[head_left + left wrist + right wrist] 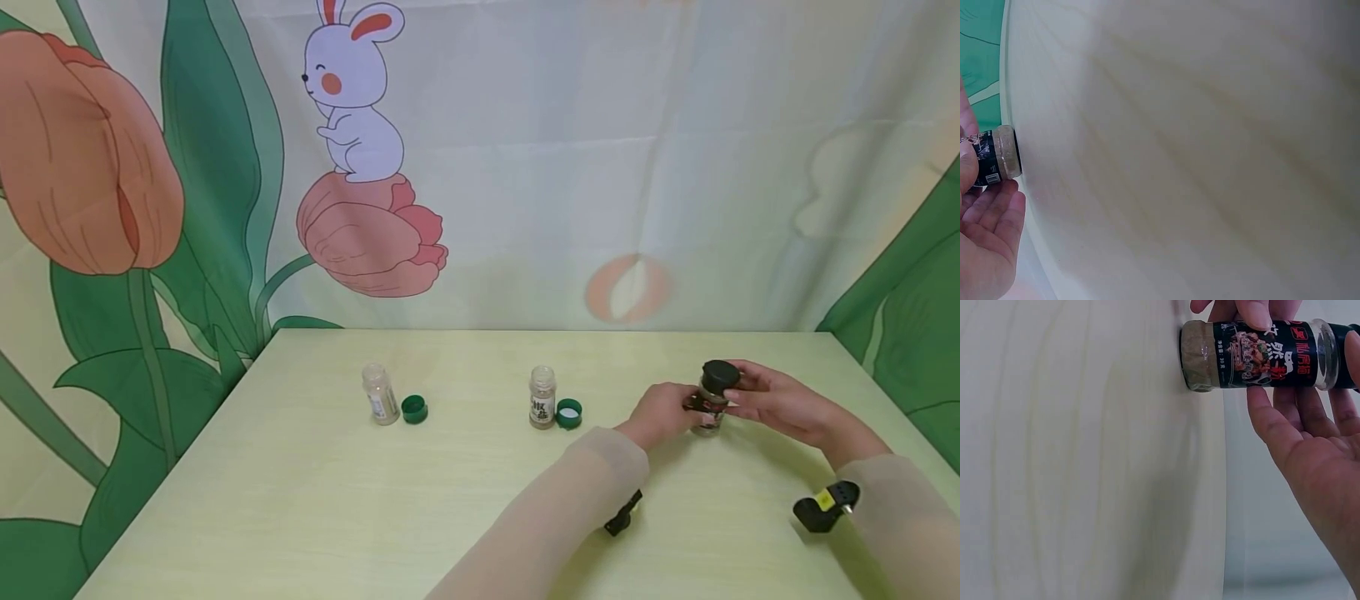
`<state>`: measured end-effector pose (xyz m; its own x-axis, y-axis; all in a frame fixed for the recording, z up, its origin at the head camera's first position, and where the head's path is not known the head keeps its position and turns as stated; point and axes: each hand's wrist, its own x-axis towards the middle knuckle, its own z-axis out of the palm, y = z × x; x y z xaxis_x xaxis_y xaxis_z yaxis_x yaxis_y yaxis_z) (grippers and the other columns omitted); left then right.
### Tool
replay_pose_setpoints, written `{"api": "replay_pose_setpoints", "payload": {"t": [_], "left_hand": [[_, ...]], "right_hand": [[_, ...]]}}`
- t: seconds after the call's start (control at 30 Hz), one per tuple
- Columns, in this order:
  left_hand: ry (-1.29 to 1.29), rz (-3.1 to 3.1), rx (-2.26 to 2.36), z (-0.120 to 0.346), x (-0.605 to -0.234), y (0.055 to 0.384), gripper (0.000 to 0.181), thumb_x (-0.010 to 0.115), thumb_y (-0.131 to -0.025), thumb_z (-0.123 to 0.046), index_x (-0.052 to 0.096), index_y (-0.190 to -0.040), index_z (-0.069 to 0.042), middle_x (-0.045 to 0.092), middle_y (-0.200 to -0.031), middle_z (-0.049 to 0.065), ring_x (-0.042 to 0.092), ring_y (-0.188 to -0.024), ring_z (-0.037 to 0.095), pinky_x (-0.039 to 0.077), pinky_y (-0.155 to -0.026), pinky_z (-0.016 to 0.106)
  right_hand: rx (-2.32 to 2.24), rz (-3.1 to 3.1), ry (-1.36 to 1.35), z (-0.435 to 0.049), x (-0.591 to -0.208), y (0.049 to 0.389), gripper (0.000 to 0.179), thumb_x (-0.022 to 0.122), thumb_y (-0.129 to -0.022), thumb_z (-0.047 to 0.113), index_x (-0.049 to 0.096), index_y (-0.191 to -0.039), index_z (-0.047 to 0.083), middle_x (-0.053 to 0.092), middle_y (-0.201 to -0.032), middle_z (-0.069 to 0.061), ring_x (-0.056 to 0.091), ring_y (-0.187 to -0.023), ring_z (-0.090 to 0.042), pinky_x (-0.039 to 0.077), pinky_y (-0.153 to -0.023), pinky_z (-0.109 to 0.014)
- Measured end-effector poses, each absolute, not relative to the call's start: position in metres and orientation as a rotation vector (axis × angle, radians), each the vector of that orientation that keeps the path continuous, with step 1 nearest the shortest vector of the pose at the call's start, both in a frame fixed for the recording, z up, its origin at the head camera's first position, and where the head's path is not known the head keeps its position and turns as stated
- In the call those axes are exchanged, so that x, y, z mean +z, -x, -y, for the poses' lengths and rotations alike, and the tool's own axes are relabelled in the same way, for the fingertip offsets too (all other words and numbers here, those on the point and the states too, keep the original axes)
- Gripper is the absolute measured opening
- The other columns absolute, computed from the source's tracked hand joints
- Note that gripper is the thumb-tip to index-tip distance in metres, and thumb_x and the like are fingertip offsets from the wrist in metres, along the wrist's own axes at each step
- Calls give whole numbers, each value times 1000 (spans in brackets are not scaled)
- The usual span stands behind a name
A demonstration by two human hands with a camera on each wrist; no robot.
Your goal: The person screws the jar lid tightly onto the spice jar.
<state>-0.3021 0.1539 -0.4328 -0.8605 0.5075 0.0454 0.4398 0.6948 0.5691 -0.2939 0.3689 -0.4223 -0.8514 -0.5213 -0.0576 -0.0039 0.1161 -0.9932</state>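
At the right of the table stands a glass spice jar (708, 414) with a black printed label and a black cap (720, 376). Brownish powder shows through the glass in the right wrist view. My left hand (663, 412) grips the jar's body from the left side. From the right, my right hand (783, 408) holds the black cap between thumb and fingers. The right wrist view shows other fingers of that hand lying behind the jar's label (1266, 356).
A clear jar (542, 400) with its top uncovered stands mid-table beside an upturned green cap (568, 413). Farther left are another uncovered clear jar (381, 396) and a green cap (414, 409). A printed cloth (517, 167) hangs behind the table (337, 508).
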Motion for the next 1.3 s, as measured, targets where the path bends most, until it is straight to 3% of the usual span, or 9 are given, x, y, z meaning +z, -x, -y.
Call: {"api": "replay_pose_setpoints", "payload": {"t": [0.3, 0.83, 1.1, 1.3], "left_hand": [[-745, -2786, 871, -153, -431, 301, 32, 74, -94, -35, 74, -123, -21, 79, -112, -8, 68, -95, 2, 46, -79, 11], [-783, -2786, 888, -153, -431, 302, 28, 75, -94, -33, 75, -118, -19, 79, -105, -6, 62, -84, 2, 42, -73, 10], [-782, -2781, 883, -153, -432, 300, 31, 74, -95, -34, 73, -123, -20, 79, -109, -6, 66, -90, 2, 44, -76, 10], [-791, -2789, 887, -153, -432, 301, 33, 74, -95, -34, 73, -124, -20, 80, -109, -6, 68, -92, 2, 44, -76, 9]], "right_hand": [[-1750, -2099, 434, -363, -420, 289, 38, 54, -105, 5, 48, -124, 37, 65, -117, 23, 64, -109, 7, 56, -92, -17], [-1705, -2176, 383, -361, -420, 289, 38, 57, -104, 8, 46, -126, 36, 63, -116, 27, 63, -107, 8, 55, -90, -16], [-1749, -2010, 554, -370, -421, 290, 45, 47, -107, 3, 48, -130, 42, 61, -126, 28, 62, -115, 10, 54, -95, -16], [-1786, -1953, 586, -371, -420, 292, 41, 46, -107, 2, 50, -129, 37, 63, -126, 25, 61, -116, 10, 55, -95, -17]]}}
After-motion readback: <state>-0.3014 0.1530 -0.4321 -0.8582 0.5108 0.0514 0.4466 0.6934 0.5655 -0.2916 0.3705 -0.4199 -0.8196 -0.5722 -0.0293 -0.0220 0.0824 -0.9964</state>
